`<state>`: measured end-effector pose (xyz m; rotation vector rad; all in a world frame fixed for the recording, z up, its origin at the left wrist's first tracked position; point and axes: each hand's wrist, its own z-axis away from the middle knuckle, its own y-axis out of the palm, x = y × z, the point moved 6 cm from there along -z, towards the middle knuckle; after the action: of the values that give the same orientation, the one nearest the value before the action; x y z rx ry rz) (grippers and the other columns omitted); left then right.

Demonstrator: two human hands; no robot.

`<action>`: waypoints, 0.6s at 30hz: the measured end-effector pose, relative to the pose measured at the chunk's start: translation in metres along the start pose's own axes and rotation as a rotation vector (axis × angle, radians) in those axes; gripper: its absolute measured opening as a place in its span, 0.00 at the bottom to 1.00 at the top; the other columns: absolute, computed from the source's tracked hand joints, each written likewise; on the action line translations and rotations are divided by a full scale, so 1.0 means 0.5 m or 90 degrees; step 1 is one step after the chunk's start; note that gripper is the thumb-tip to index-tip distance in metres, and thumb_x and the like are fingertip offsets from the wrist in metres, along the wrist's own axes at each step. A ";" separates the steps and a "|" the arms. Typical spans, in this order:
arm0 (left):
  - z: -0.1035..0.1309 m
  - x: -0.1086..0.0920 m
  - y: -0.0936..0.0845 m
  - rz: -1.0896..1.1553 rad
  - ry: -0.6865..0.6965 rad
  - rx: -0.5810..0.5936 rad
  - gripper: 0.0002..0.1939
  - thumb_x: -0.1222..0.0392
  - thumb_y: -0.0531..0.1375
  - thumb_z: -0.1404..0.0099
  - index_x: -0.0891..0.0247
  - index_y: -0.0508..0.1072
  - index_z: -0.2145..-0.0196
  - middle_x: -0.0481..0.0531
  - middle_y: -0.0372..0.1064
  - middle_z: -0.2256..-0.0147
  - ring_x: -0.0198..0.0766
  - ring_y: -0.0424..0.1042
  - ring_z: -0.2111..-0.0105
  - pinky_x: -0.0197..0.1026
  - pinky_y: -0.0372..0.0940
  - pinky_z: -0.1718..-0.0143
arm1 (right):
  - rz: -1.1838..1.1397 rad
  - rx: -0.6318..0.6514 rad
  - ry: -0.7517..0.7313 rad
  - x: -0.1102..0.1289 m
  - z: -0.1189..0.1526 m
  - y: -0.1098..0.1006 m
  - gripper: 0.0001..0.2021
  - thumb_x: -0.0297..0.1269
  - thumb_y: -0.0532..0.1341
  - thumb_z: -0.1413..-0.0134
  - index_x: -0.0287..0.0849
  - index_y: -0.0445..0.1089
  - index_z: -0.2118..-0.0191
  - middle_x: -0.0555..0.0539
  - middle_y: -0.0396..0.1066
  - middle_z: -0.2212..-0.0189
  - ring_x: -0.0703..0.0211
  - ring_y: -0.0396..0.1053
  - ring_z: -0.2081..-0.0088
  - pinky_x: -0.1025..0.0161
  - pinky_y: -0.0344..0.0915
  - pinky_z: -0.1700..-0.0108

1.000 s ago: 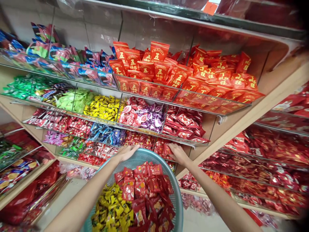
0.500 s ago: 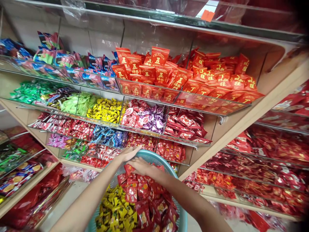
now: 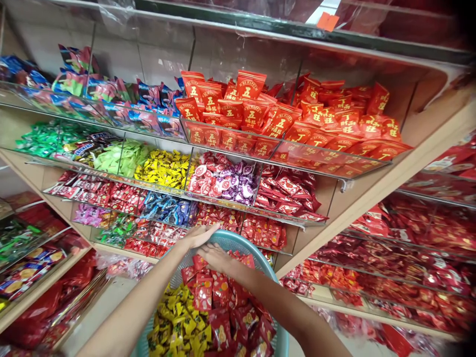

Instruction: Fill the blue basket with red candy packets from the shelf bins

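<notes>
A teal mesh plastic basket (image 3: 283, 297) stands below the shelves. It holds yellow-wrapped sweets (image 3: 178, 320) on its left and red candy packets (image 3: 223, 292) with orange prints on its right. My left hand (image 3: 197, 237) lies at the basket's far rim, its fingers stretched out along it. Inside the basket, by the far wall, my right hand (image 3: 214, 256) rests on the upper red packets with its fingers spread; the fingertips are partly hidden. Neither hand visibly grips a packet.
In front rises a tiered wooden shelf (image 3: 372, 218) with clear dividers. Large red packets (image 3: 249, 114) and blue-pink packets (image 3: 107, 91) fill its top tier; yellow sweets (image 3: 163, 168) and purple sweets (image 3: 238, 183) lie lower. More red packets (image 3: 409, 263) line the right-hand shelves.
The right hand has shifted slightly right over the red packets. The left hand stays at the far rim, and the view has moved only a little.
</notes>
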<state>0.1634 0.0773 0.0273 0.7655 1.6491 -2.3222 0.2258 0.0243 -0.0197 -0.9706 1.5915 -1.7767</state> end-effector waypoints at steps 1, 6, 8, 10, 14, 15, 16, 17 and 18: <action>0.000 0.000 0.000 -0.003 0.000 -0.002 0.38 0.32 0.32 0.45 0.52 0.68 0.53 0.52 0.68 0.54 0.46 0.64 0.53 0.45 0.56 0.53 | -0.001 0.003 0.014 -0.004 0.002 0.000 0.22 0.33 0.62 0.56 0.39 0.58 0.52 0.40 0.62 0.52 0.49 0.60 0.53 0.53 0.59 0.54; 0.001 -0.004 0.000 -0.012 0.012 0.005 0.38 0.32 0.31 0.44 0.53 0.69 0.55 0.52 0.70 0.57 0.45 0.66 0.54 0.44 0.57 0.54 | -0.040 -0.002 0.058 -0.019 0.009 -0.014 0.27 0.38 0.63 0.57 0.43 0.56 0.49 0.41 0.59 0.50 0.50 0.59 0.51 0.54 0.58 0.53; 0.000 -0.002 0.000 -0.011 0.009 0.007 0.39 0.32 0.31 0.44 0.53 0.69 0.55 0.51 0.71 0.57 0.45 0.66 0.55 0.43 0.57 0.54 | -0.039 -0.008 0.051 -0.017 0.007 -0.021 0.28 0.39 0.62 0.56 0.43 0.55 0.48 0.41 0.58 0.48 0.49 0.58 0.50 0.54 0.58 0.53; -0.001 0.001 0.001 -0.009 0.005 0.004 0.39 0.32 0.32 0.45 0.54 0.69 0.55 0.51 0.70 0.57 0.45 0.66 0.55 0.42 0.57 0.54 | -0.030 -0.009 0.037 -0.010 0.003 -0.023 0.29 0.39 0.62 0.56 0.42 0.54 0.47 0.41 0.57 0.48 0.49 0.56 0.49 0.54 0.58 0.52; -0.005 0.005 0.002 0.005 0.003 -0.006 0.38 0.33 0.33 0.44 0.55 0.69 0.54 0.52 0.70 0.57 0.45 0.66 0.54 0.42 0.57 0.54 | -0.034 0.020 0.033 0.004 0.000 -0.016 0.31 0.39 0.64 0.59 0.43 0.54 0.47 0.42 0.56 0.47 0.49 0.57 0.50 0.53 0.59 0.52; -0.006 0.006 0.002 0.009 0.003 -0.007 0.38 0.33 0.34 0.44 0.55 0.69 0.54 0.51 0.70 0.57 0.45 0.66 0.54 0.42 0.57 0.54 | -0.043 0.030 0.035 0.005 0.002 -0.015 0.32 0.39 0.64 0.59 0.43 0.53 0.46 0.42 0.56 0.47 0.49 0.57 0.50 0.53 0.59 0.52; -0.006 0.006 0.002 0.012 0.003 -0.006 0.38 0.33 0.34 0.44 0.55 0.69 0.53 0.51 0.70 0.56 0.46 0.66 0.54 0.42 0.56 0.54 | -0.055 0.036 0.034 0.006 0.006 -0.017 0.33 0.39 0.65 0.60 0.44 0.53 0.46 0.42 0.56 0.47 0.49 0.57 0.50 0.53 0.59 0.52; -0.007 0.005 0.002 0.014 0.004 -0.004 0.38 0.32 0.34 0.45 0.55 0.69 0.53 0.51 0.70 0.56 0.46 0.65 0.54 0.42 0.56 0.54 | -0.068 0.035 0.029 0.007 0.012 -0.022 0.34 0.38 0.64 0.60 0.44 0.51 0.45 0.42 0.56 0.47 0.49 0.57 0.50 0.53 0.59 0.52; -0.006 0.003 0.002 0.016 0.008 -0.002 0.38 0.32 0.34 0.45 0.55 0.69 0.54 0.51 0.70 0.56 0.45 0.65 0.54 0.42 0.56 0.54 | -0.082 0.025 0.019 0.005 0.020 -0.032 0.34 0.38 0.64 0.58 0.44 0.50 0.44 0.42 0.55 0.47 0.49 0.57 0.50 0.54 0.58 0.51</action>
<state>0.1634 0.0802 0.0251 0.7976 1.6376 -2.3021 0.2334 0.0184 -0.0031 -1.0545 1.5374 -1.9102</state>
